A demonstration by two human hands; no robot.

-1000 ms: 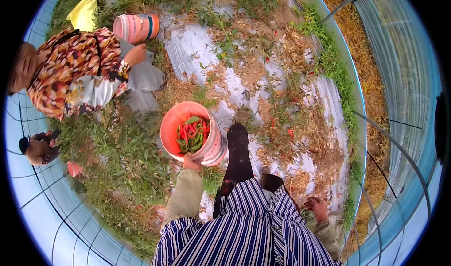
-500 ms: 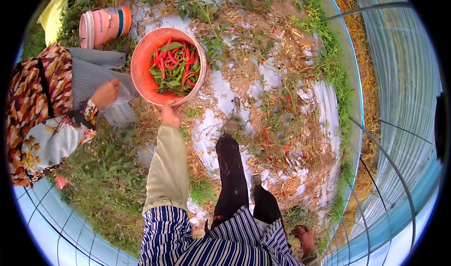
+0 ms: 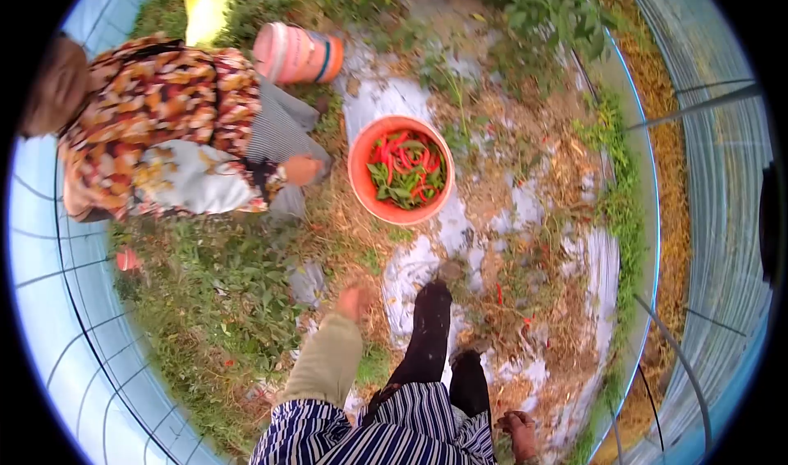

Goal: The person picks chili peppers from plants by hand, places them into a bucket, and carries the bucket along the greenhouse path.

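My left hand (image 3: 353,301), at the end of a beige sleeve, is smeared by motion and apart from the bucket, so its fingers cannot be made out. Beyond it an orange bucket (image 3: 359,187) stands on the ground. Red chili peppers (image 3: 404,155) lie inside, mixed with green leaves. Low in the view, beside my striped clothing, my right hand (image 3: 519,432) hangs with loosely bent fingers and nothing visible in it.
A person (image 3: 180,137) in a patterned top is low on the left, one hand near the knee. Behind lie an orange-pink bucket (image 3: 297,54) on its side and a yellow sack (image 3: 209,9). Plants, torn plastic sheeting (image 3: 410,276) and scattered red peppers cover the ground; the greenhouse wall (image 3: 706,243) runs along the right.
My left hand has let go of the bucket's rim and drawn back toward my body. The view has shifted, so the bucket and the person appear farther right.
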